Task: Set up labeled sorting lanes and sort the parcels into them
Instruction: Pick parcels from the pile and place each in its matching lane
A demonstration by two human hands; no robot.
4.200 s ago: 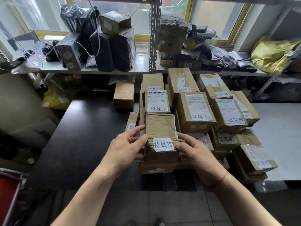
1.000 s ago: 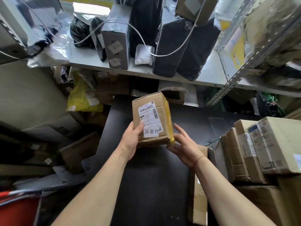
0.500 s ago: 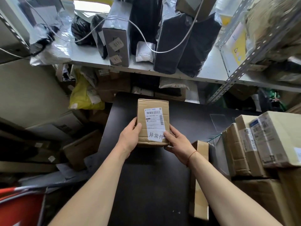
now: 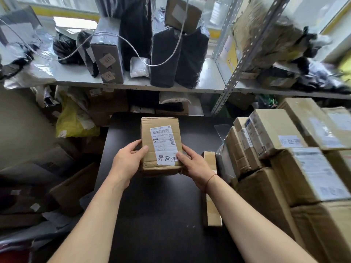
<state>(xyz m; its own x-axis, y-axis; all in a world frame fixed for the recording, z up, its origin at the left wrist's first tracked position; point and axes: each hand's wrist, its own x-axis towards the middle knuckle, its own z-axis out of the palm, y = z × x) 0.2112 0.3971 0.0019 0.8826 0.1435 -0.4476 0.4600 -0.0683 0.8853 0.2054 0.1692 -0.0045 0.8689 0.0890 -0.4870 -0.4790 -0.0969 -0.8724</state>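
Both hands hold 1 cardboard parcel (image 4: pixel 160 146), tagged 异常件, low over the black bench (image 4: pixel 161 205): left hand (image 4: pixel 127 160) curls round its left edge w/ thumb on top, right hand (image 4: pixel 191 164) grips the right edge, thumb on the tag. To set it well: lower flat, label up, square to the bench edge, well apart from the box stack at right (image 4: pixel 288 168). Beyond, 1 steel shelf (image 4: pixel 133 84) carries 2 tall black-wrapped packs (image 4: pixel 179 57) side by side.

Bright window glare, blurred warped edges
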